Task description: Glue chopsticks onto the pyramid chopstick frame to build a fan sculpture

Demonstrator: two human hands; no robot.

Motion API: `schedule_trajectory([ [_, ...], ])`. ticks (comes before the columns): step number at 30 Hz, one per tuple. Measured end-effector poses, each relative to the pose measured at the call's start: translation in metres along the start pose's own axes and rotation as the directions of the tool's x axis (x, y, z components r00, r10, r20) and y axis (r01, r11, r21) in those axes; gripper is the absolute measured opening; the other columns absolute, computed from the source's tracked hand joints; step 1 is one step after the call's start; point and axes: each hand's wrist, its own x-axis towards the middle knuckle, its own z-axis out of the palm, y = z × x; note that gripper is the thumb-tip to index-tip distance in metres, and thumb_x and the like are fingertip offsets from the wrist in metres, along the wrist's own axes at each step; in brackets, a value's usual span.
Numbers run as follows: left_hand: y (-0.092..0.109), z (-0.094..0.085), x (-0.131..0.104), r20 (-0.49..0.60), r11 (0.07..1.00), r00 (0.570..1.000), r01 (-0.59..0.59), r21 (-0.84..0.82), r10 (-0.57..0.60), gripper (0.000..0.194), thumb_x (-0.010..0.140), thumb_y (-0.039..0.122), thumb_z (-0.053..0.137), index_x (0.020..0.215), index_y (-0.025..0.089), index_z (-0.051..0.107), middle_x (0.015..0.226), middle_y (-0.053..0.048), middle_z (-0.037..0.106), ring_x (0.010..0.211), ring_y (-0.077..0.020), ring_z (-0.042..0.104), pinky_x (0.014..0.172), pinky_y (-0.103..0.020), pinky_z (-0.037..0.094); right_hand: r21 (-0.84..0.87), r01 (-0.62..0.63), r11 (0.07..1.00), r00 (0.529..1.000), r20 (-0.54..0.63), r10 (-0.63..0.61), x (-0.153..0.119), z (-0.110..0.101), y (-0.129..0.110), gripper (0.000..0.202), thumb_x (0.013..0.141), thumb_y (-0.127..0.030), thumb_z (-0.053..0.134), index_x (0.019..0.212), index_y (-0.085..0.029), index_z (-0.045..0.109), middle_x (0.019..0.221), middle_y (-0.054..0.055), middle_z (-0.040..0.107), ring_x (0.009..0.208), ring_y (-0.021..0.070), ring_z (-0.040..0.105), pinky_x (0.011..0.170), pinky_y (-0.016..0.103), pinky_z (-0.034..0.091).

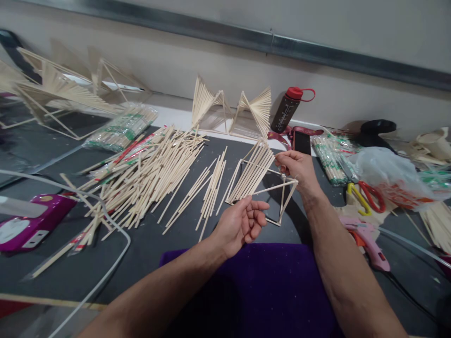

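Your left hand point(244, 221) has its grip loosely open, fingers half curled and palm turned up, with nothing visible in it; the thumb is just beside the lower end of the slanted sticks. Your right hand point(296, 170) has its grip drawn in almost to a pinch at the upper right of those sticks, though you cannot tell whether it has hold of one. The dark counter point(141, 249) spans the frame, with purple cloth point(275, 291) at the bottom centre. At the upper left stand larger stick structures point(63, 89), and a heap of loose sticks point(151, 178) spreads left of centre. The stick frame point(253, 173) sits between your hands, just right of centre, its close-set row of sticks leaning across the left part of an open outline. Behind it, at the upper centre, stand two fan-shaped pieces point(202, 101). A plastic bag point(391, 176) lies at the right, a wrapped stick bundle point(121, 126) at the upper left and a purple device point(38, 220) at the left edge. Right of the fans is a red-lidded bottle point(285, 110); the pink glue gun point(366, 239) lies at the lower right, beyond your right forearm, below the red and yellow handles point(375, 197).
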Motion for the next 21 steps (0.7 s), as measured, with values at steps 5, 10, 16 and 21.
schedule_trajectory([
  [5,0.0005,0.0008,0.0007,-0.001,1.0,1.0,-0.008,0.011,0.008,0.043,0.097,0.037,0.033,0.093,0.008,0.065,0.06,-0.003,0.06,0.033,-0.0073,0.045,0.029,-0.02,0.021,0.006,0.004,1.0,1.0,0.006,-0.004,-0.0001,0.0,0.0003,0.013,0.066,-0.028,0.068,0.068,-0.015,0.069,0.061,0.001,0.063,0.046,0.0068,0.045,0.043,0.021,0.029],
  [10,0.0006,0.0013,0.0007,0.0,1.0,1.0,0.003,0.019,-0.003,0.045,0.097,0.039,0.032,0.091,0.008,0.065,0.06,-0.003,0.06,0.033,-0.0068,0.044,0.03,-0.02,0.021,0.022,0.011,1.0,1.0,0.01,-0.012,-0.0008,0.001,0.0005,0.013,0.066,-0.028,0.068,0.068,-0.015,0.068,0.06,0.001,0.063,0.046,0.0064,0.044,0.042,0.021,0.028],
  [16,0.0002,0.001,0.0008,0.002,0.999,1.0,0.004,0.041,-0.004,0.044,0.097,0.039,0.033,0.092,0.009,0.064,0.061,-0.003,0.06,0.034,-0.0068,0.045,0.03,-0.02,0.022,0.018,0.005,1.0,1.0,0.009,-0.005,-0.0016,0.0032,-0.0006,0.012,0.065,-0.028,0.068,0.065,-0.016,0.066,0.06,0.0,0.061,0.046,0.0066,0.043,0.042,0.021,0.028],
  [21,0.0002,0.0003,0.0012,0.004,0.999,1.0,0.005,0.043,-0.005,0.041,0.096,0.036,0.035,0.093,0.009,0.064,0.061,-0.003,0.06,0.034,-0.0068,0.045,0.03,-0.02,0.022,0.018,-0.006,1.0,1.0,0.007,0.006,-0.0017,0.0043,-0.0012,0.013,0.064,-0.029,0.069,0.064,-0.016,0.065,0.06,0.0,0.061,0.045,0.0067,0.043,0.042,0.021,0.028],
])
